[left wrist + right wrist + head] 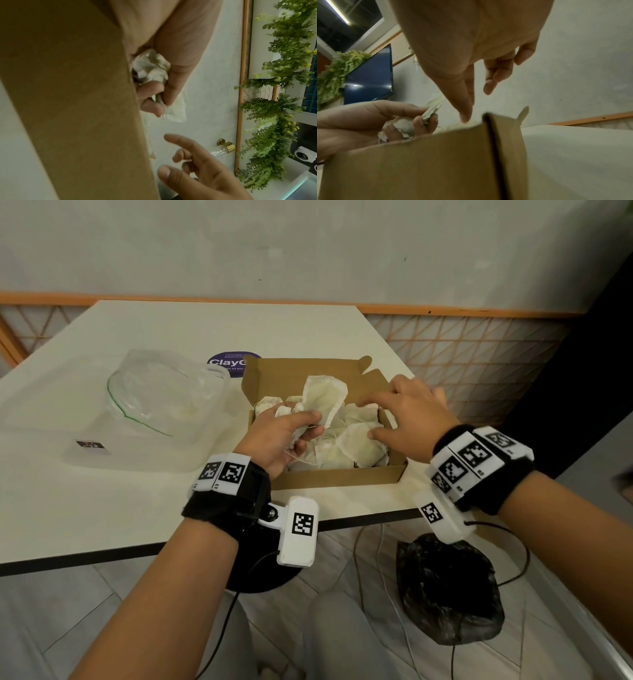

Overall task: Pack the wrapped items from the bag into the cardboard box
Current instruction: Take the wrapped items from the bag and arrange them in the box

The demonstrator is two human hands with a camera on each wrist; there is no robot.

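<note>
Both hands hover over our box [337,475]: left hand [281,436] clutches crumpled packets [323,402]; right hand [409,414], beside it, spreads wide, empty.

So there's a cream table [144,508] with a dark edge filling the left and middle of the frame. Sitting on it: an open cardboard box [342,477] center-right, a clear plastic bag [164,392] left of it, and a purple round sticker [227,364] just behind the box.

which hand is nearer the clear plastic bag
Left. The left hand, gripping wrapped items, is over the cardboard box's left side, next to the clear plastic bag; the right hand hovers over its right side.
</note>
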